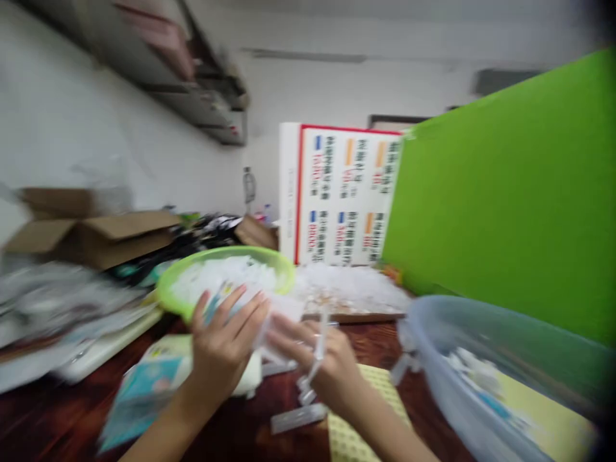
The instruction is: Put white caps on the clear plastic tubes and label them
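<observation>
My left hand [224,340] and my right hand [317,369] meet above a dark red wooden table [62,423]. Both hold a small plastic packet [240,308], printed blue and yellow at one end and whitish at the other; blur hides its details. A clear plastic strip [317,350] hangs by my right fingers. Just behind my left hand sits a green plastic bowl [276,264] heaped with white material. Below that hand lies a blue and white printed packet [144,391]. White plastic pieces [298,417] lie under my right hand.
A pale blue plastic tub [462,346] holding printed packets stands at the right, before a green board [500,199]. Behind the bowl are a white heap on a board [351,292], a printed poster [346,196] and a cardboard box [96,234]. A yellow pad [360,417] lies on the table.
</observation>
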Demonstrator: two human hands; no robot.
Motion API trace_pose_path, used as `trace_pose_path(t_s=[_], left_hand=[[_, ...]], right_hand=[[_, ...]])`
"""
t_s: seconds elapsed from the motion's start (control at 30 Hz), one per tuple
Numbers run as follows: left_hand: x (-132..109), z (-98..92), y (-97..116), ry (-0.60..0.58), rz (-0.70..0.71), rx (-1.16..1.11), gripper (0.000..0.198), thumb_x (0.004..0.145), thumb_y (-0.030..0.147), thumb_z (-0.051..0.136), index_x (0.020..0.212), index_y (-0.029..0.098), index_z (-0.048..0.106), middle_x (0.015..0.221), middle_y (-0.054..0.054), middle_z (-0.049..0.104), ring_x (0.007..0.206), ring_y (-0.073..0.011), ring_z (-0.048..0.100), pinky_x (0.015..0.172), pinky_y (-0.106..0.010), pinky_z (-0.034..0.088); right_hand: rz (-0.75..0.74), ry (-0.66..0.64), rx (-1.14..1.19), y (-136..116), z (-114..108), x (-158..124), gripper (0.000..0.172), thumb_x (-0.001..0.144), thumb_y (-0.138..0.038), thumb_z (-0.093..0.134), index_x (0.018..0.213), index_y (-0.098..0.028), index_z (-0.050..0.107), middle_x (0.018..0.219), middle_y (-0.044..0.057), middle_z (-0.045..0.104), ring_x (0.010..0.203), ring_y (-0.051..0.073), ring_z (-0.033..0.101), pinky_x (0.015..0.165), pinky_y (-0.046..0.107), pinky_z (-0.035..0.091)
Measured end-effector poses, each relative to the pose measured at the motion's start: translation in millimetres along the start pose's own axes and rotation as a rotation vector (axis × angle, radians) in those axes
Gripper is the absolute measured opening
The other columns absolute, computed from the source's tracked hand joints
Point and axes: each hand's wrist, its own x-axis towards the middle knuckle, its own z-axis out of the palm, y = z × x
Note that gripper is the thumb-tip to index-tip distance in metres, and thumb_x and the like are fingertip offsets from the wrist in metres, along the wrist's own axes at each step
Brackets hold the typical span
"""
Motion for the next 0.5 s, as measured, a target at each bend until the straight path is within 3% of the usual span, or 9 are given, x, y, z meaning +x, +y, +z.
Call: trace_pose_path(t_s=[0.07,0.2,0.3,0.5], left_hand=[[-14,-11.7,-16,-0.087,-0.115,0.062,0.036,0.088,0.012,0.040,0.117,0.017,0.061,0.112,-0.006,0.069,0.115,-0.0275,0.056,0.110,-0.052,0.022],[-22,-11.0,-36,-0.229,-0.187,0.065,0.046,0.080,0.002,0.043,0.122,0.016,0.058,0.125,-0.007,0.063,0.120,-0.0269,0.052,0.105,-0.045,0.035],[-23,-7.3,-38,-0.242,-0.176,-0.003,0.046,0.080,0.002,0.042,0.122,0.013,0.058,0.127,-0.008,0.061,0.121,-0.0270,0.051,0.101,-0.043,0.041],[-27,-6.7,-39,-0.226,-0.201,-0.008,0.049,0.079,-0.005,0.037,0.121,0.010,0.058,0.127,-0.010,0.061,0.122,-0.0269,0.051,0.103,-0.043,0.041]], right_hand=[[-0.039,0.027,-0.001,5,6,1,0.036,0.089,-0.011,0.046,0.121,-0.022,0.059,0.121,0.009,0.065,0.085,0.019,0.068,0.070,0.031,0.054],[-0.049,0.043,0.056,-2,11,1,0.043,0.085,-0.004,0.047,0.123,-0.020,0.057,0.124,0.013,0.063,0.095,0.021,0.068,0.073,0.033,0.055],[-0.017,0.071,0.085,-12,13,-1,0.048,0.084,-0.003,0.047,0.128,-0.020,0.054,0.128,0.014,0.060,0.106,0.021,0.064,0.079,0.034,0.055],[0.027,0.014,0.158,-17,19,-5,0.051,0.084,-0.004,0.045,0.132,-0.019,0.051,0.133,0.013,0.056,0.116,0.022,0.059,0.090,0.036,0.053]])
